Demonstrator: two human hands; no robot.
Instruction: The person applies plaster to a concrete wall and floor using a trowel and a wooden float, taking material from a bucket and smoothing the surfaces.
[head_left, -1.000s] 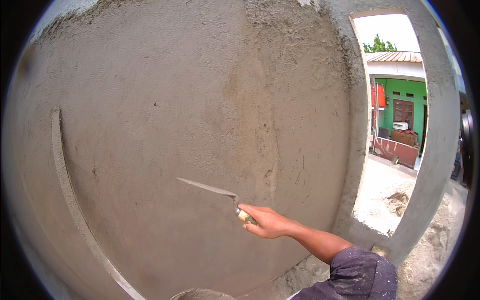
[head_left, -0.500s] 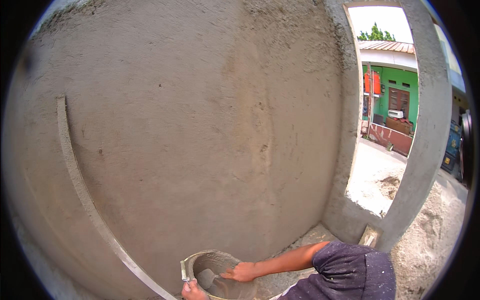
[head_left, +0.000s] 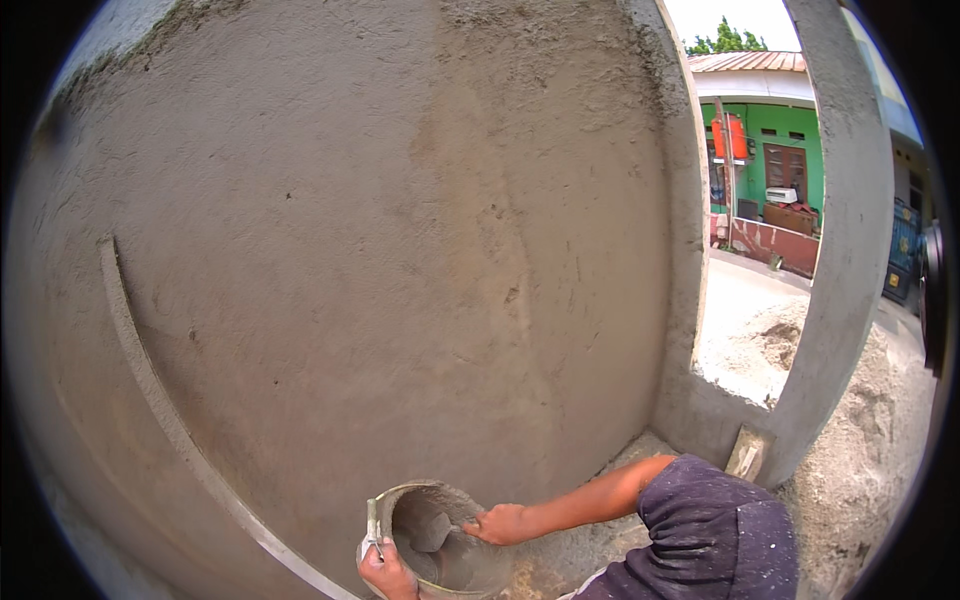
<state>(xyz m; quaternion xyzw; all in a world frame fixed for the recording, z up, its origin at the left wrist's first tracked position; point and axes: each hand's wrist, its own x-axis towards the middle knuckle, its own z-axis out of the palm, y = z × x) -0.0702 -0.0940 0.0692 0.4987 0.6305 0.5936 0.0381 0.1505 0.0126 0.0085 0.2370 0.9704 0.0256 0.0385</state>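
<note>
Head view shows the right hand (head_left: 497, 523) wrapped round the handle of a trowel (head_left: 434, 534), its blade inside a bucket (head_left: 436, 486) just left of those knuckles. Across the mouth from it, the left hand (head_left: 389, 574) grasps the bucket's edge, beside a pale tube (head_left: 372, 519) just above the thumb; whether its fingers also hook the tube, I cannot tell. The bucket, between both hands, is likely stiff-walled, weighty with any wet mix, and gritty or slick at the rim, best steadied opposite the trowel. The trowel should feel light and rigid, best gripped by its handle.
</note>
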